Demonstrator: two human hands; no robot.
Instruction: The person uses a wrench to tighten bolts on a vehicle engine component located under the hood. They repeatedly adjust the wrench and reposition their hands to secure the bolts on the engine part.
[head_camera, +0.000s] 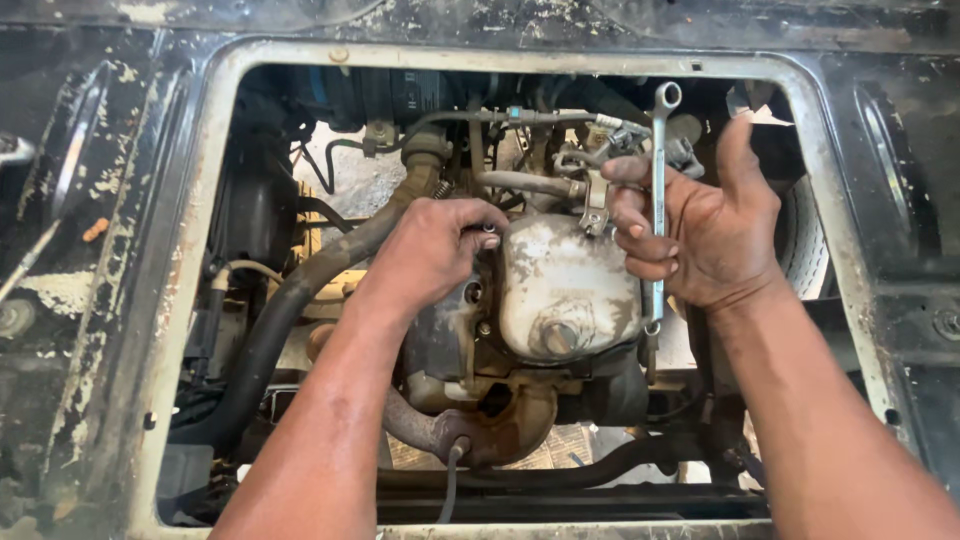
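Observation:
I look down through a rectangular opening at a dirty engine. My right hand (700, 235) holds a silver ring wrench (659, 180) upright, its ring end at the top, over the right side of a rounded, rusty whitish metal cover (565, 290). My left hand (440, 245) is curled with fingertips pressed against the left upper edge of that cover, seemingly pinching a small part I cannot make out. A bolt head (558, 338) sits low on the cover.
A thick black hose (300, 300) curves down the left of the engine. Thin pipes and a clamp (560, 150) cross behind the hands. The worn metal frame (190, 250) with peeling paint rims the opening. A tyre (805, 240) shows at right.

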